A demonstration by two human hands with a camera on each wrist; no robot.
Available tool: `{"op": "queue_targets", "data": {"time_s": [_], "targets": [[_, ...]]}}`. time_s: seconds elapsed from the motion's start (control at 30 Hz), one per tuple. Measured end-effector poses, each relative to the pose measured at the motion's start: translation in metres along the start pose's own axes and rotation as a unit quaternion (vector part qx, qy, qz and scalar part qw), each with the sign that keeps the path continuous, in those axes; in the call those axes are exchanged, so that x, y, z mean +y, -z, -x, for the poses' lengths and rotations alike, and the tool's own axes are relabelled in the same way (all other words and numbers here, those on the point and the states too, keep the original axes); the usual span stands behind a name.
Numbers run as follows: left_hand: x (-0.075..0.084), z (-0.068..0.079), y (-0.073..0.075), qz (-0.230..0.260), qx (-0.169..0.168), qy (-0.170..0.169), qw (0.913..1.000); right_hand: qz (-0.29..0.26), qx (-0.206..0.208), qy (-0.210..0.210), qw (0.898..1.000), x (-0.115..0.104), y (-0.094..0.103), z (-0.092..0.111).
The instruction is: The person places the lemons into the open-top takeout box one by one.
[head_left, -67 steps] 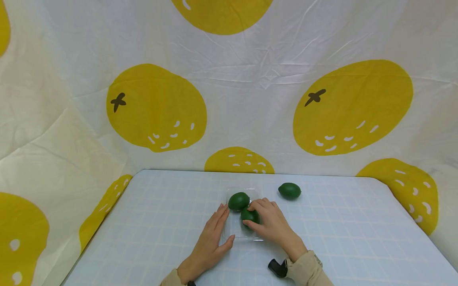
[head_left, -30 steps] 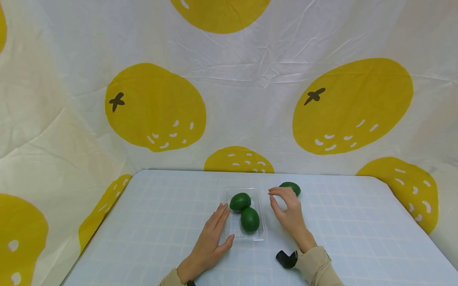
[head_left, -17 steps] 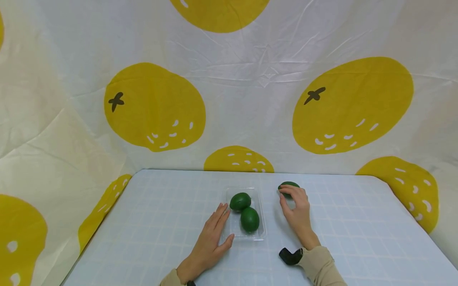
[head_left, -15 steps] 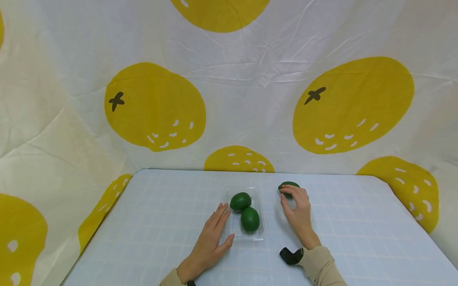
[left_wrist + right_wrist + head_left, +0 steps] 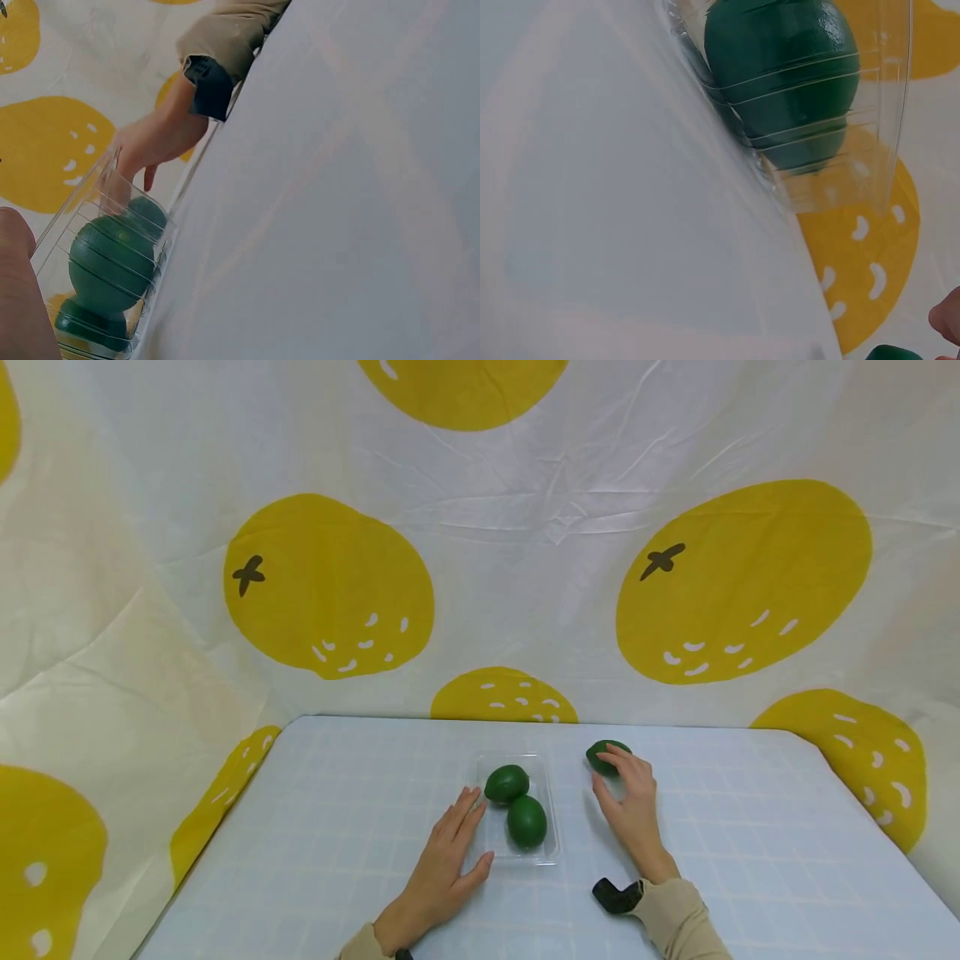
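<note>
Two green limes lie in a clear plastic container (image 5: pixel 557 852) in the head view, the farther lime (image 5: pixel 507 784) touching the nearer lime (image 5: pixel 527 822). My left hand (image 5: pixel 442 868) rests along the container's left side, fingers straight and thumb spread at the near corner. Right of the container, a third lime (image 5: pixel 594 762) sits on the table. My right hand (image 5: pixel 633 802) reaches to it, bent fingers over its top and thumb apart, near its close side. The right wrist view shows a lime (image 5: pixel 784 75) through the container wall and the right thumb (image 5: pixel 946 319) at the edge.
A pale blue checked cloth (image 5: pixel 337 810) covers the table. Behind it hangs a white curtain (image 5: pixel 517 552) printed with large yellow fruit. Each wrist carries a black camera mount, the right mount (image 5: pixel 617 896) jutting beside the beige sleeve (image 5: pixel 678 914).
My right hand has let go of the nearer lime in the container and moved right to the third lime. Its thumb and fingers have since spread farther apart. The left hand stays put.
</note>
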State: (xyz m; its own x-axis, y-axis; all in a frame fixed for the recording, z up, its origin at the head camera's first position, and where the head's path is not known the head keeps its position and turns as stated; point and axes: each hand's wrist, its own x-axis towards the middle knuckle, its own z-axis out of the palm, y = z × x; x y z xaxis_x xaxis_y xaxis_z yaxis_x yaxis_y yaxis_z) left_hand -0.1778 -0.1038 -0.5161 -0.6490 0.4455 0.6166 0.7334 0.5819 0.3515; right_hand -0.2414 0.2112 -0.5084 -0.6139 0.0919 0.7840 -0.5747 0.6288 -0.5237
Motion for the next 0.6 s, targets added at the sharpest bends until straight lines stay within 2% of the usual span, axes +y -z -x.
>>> {"op": "queue_targets", "data": {"time_s": [0.33,0.6], "targets": [[0.0,0.0,0.001,-0.003,0.0,-0.002,1.0,0.028,-0.021,0.033,0.999,0.014,0.002,-0.007],[0.001,0.0,0.0,-0.002,-0.001,-0.001,1.0,0.036,-0.088,-0.016,0.995,0.033,-0.002,-0.013]]}}
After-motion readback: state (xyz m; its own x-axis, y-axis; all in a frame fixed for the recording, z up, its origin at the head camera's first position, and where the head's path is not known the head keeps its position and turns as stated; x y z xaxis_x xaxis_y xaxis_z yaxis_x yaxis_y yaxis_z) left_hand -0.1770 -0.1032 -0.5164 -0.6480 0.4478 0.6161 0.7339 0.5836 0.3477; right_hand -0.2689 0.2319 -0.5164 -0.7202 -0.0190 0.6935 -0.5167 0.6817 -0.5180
